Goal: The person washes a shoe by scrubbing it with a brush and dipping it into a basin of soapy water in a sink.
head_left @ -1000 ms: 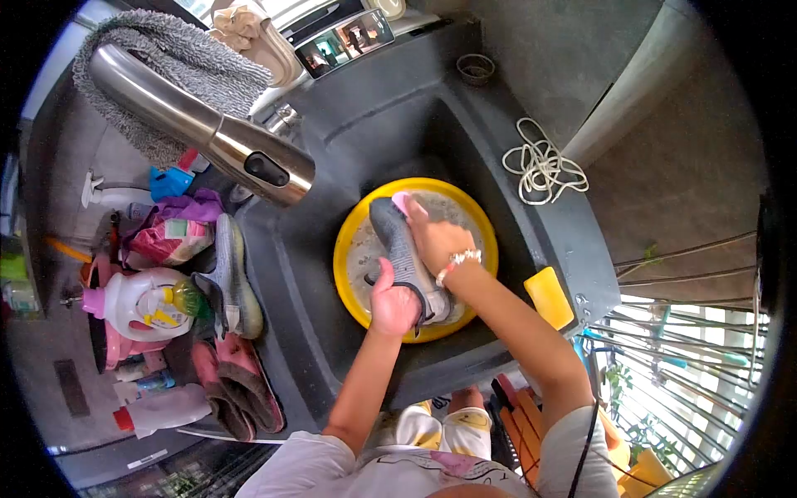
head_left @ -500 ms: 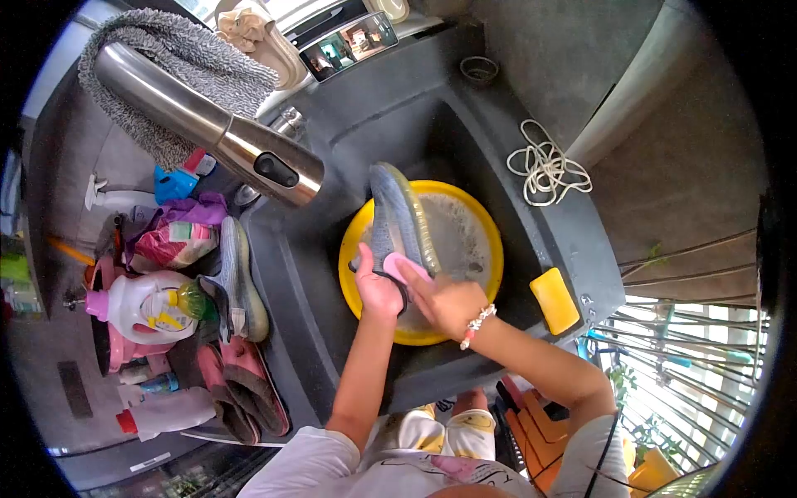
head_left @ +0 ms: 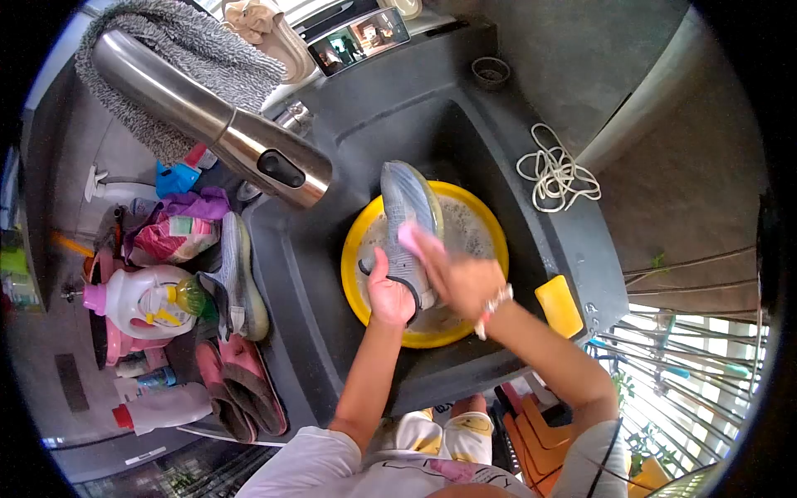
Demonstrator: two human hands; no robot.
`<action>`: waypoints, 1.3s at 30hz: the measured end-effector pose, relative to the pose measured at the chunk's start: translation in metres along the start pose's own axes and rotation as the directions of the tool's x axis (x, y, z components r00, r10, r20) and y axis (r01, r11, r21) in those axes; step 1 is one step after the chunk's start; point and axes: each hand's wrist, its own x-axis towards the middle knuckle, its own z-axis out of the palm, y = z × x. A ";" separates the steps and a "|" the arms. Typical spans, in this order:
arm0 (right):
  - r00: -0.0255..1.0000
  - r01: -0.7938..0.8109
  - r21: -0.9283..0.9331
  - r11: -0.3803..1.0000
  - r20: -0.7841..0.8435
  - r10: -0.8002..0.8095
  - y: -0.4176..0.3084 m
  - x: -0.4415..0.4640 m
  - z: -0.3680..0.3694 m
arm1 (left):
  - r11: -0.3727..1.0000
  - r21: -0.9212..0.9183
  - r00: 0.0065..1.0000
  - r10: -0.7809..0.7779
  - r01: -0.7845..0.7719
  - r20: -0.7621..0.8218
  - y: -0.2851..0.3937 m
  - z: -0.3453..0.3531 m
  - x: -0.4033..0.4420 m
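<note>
My left hand (head_left: 392,297) is closed around the heel end of a grey-blue knit shoe (head_left: 405,199), thumb raised, with the dark collar loop against the palm. The shoe points toe-up and away from me, above a yellow basin (head_left: 501,241) of cloudy, sudsy water. A pink oval scrub brush (head_left: 408,237) is in my right hand (head_left: 469,286), pressed on the upper side of the shoe. That hand is smeared by motion, and the brush's underside is hidden.
The basin stands in a dark grey sink (head_left: 324,365). A steel faucet (head_left: 274,162) reaches in from the left. A yellow soap bar (head_left: 559,305) and white cord (head_left: 558,176) lie on the right rim. The matching shoe (head_left: 237,274), slippers (head_left: 241,386) and a detergent jug (head_left: 137,299) sit left.
My right hand and the pink brush have moved up along the shoe toward its toe, and the brush has tilted. My left hand keeps its hold. The view has shifted slightly.
</note>
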 end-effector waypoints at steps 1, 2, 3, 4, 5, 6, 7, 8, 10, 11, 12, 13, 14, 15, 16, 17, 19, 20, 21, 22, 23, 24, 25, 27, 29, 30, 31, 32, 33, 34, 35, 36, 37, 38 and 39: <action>0.997 -0.068 0.015 0.998 -0.041 0.068 0.003 0.022 -0.004 | 1.000 0.002 1.000 -0.002 0.002 -0.002 -0.004 0.006 0.001; 0.997 -0.071 0.020 0.997 -0.038 0.071 0.004 0.035 -0.001 | 0.999 -0.027 0.999 0.020 -0.022 -0.050 -0.007 0.011 0.002; 0.991 -0.119 -0.008 0.993 -0.059 0.118 0.005 0.048 0.004 | 0.997 -0.055 0.995 0.042 -0.048 -0.095 -0.009 0.014 0.004; 0.982 -0.170 -0.035 0.985 -0.084 0.166 0.006 0.053 0.009 | 0.997 0.019 0.987 0.072 -0.071 -0.140 -0.007 0.007 0.008; 0.992 -0.065 -0.075 0.995 -0.111 0.057 -0.007 0.015 0.016 | 0.998 0.019 0.990 0.063 -0.061 -0.125 -0.001 0.001 0.012; 0.997 0.015 -0.062 0.998 -0.073 -0.019 -0.011 -0.010 0.019 | 1.000 0.002 0.998 0.021 -0.021 -0.067 0.006 -0.006 0.011; 0.995 0.098 -0.040 0.994 -0.028 -0.099 -0.014 -0.023 0.020 | 1.000 -0.015 1.000 -0.017 0.016 -0.018 0.010 -0.008 0.007; 0.994 0.102 -0.040 0.994 -0.020 -0.103 -0.010 -0.019 0.021 | 0.999 0.000 0.999 -0.039 0.039 0.022 0.009 -0.010 0.006; 0.994 -0.025 0.058 0.998 0.106 0.018 0.002 0.004 0.014 | 1.000 -0.023 0.999 -0.002 0.001 -0.044 0.002 -0.002 0.006; 0.992 -0.074 -0.041 0.996 0.097 0.078 0.014 0.028 0.015 | 0.999 -0.036 0.994 0.025 -0.029 -0.104 -0.002 0.000 0.007; 0.996 -0.095 -0.055 0.994 -0.002 0.095 0.023 0.048 0.015 | 0.994 -0.108 0.999 -0.005 0.000 -0.046 -0.005 0.000 0.008; 0.989 -0.113 -0.071 0.991 -0.106 0.105 0.028 0.060 0.014 | 0.994 -0.108 0.999 -0.006 0.001 -0.046 -0.006 0.004 0.012; 0.988 -0.098 -0.084 0.992 -0.131 0.086 0.024 0.052 0.018 | 1.000 -0.007 0.996 0.025 -0.025 -0.085 -0.006 0.009 0.016; 0.987 -0.086 -0.092 0.992 -0.146 0.072 0.016 0.035 0.023 | 0.995 0.094 0.990 0.056 -0.043 -0.133 -0.006 0.010 0.017; 0.996 -0.023 -0.017 1.000 -0.092 0.021 0.007 0.015 0.017 | 0.987 0.156 0.988 0.060 -0.038 -0.139 0.000 0.008 0.014; 1.000 0.010 -0.019 1.000 -0.024 -0.010 -0.001 -0.010 0.011 | 0.997 0.017 0.993 -0.083 0.082 0.086 0.011 -0.029 0.013; 0.995 0.095 -0.064 0.993 0.014 -0.094 0.001 -0.029 0.016 | 0.998 -0.039 0.998 -0.052 0.053 0.033 0.007 -0.019 0.011; 0.998 0.058 -0.044 0.997 0.037 -0.057 0.006 -0.019 0.018 | 0.997 -0.048 0.998 -0.057 0.058 0.017 0.003 -0.012 0.008; 0.998 0.019 -0.029 0.999 0.052 -0.017 0.015 0.004 0.017 | 0.999 -0.034 0.999 -0.024 0.023 -0.047 -0.001 -0.003 0.008; 0.996 -0.057 -0.093 0.994 0.069 0.064 0.019 0.030 0.007 | 1.000 -0.015 0.995 0.007 -0.008 -0.104 -0.005 0.004 0.011; 0.990 -0.140 -0.008 0.990 -0.002 0.140 0.023 0.051 0.002 | 1.000 -0.021 0.994 -0.002 0.000 -0.111 -0.008 0.009 0.012; 0.990 -0.140 -0.042 0.989 -0.008 0.140 0.023 0.056 0.012 | 1.000 -0.011 0.993 0.002 -0.003 -0.116 -0.010 0.013 0.014; 0.990 -0.142 -0.072 0.987 -0.014 0.142 0.021 0.055 0.020 | 1.000 0.003 0.992 0.004 -0.004 -0.124 -0.008 0.014 0.013; 0.990 -0.133 0.047 0.990 0.060 0.130 0.001 0.008 0.017 | 0.998 0.062 0.986 0.029 -0.019 -0.165 0.001 0.002 0.013; 0.999 0.043 -0.004 0.999 0.025 -0.043 -0.002 -0.041 0.039 | 0.998 0.061 0.999 0.001 0.002 -0.049 0.008 -0.006 0.011; 0.999 0.000 -0.028 1.000 0.049 0.001 -0.002 -0.032 0.034 | 1.000 -0.011 0.999 -0.012 0.012 -0.030 0.007 -0.012 0.011; 0.996 -0.049 -0.052 0.997 0.075 0.053 0.000 -0.017 0.026 | 1.000 -0.015 0.999 -0.017 0.016 -0.039 0.005 -0.012 0.010; 0.995 -0.059 -0.052 0.997 0.079 0.063 0.004 0.007 0.024 | 1.000 -0.020 0.997 0.006 -0.007 -0.073 0.002 -0.009 0.010; 0.994 -0.113 -0.046 0.993 -0.011 0.113 0.009 0.038 0.022 | 0.999 -0.024 0.994 0.027 -0.029 -0.104 -0.001 -0.002 0.012; 0.983 -0.161 -0.036 0.986 -0.100 0.156 0.012 0.052 0.021 | 0.999 -0.030 0.994 0.030 -0.034 -0.109 -0.005 0.013 0.014; 0.982 -0.165 -0.035 0.986 -0.100 0.161 0.013 0.043 0.033 | 0.999 -0.030 0.994 0.026 -0.029 -0.110 -0.006 0.010 0.013; 0.986 -0.142 -0.036 0.989 -0.092 0.138 0.009 0.028 0.053 | 0.999 0.029 0.988 0.029 -0.024 -0.154 -0.002 0.001 0.012; 0.990 -0.113 -0.041 0.993 -0.095 0.108 0.003 0.016 0.061 | 0.996 0.090 0.982 0.038 -0.022 -0.186 0.005 -0.012 0.015; 0.993 -0.087 0.027 0.996 0.078 0.084 -0.007 -0.011 0.052 | 0.993 -0.050 0.990 -0.100 0.106 0.102 0.014 -0.044 0.011; 0.967 -0.067 0.091 0.994 0.250 0.042 -0.012 -0.040 0.041 | 0.994 -0.043 0.987 -0.092 0.099 0.132 0.016 -0.044 0.011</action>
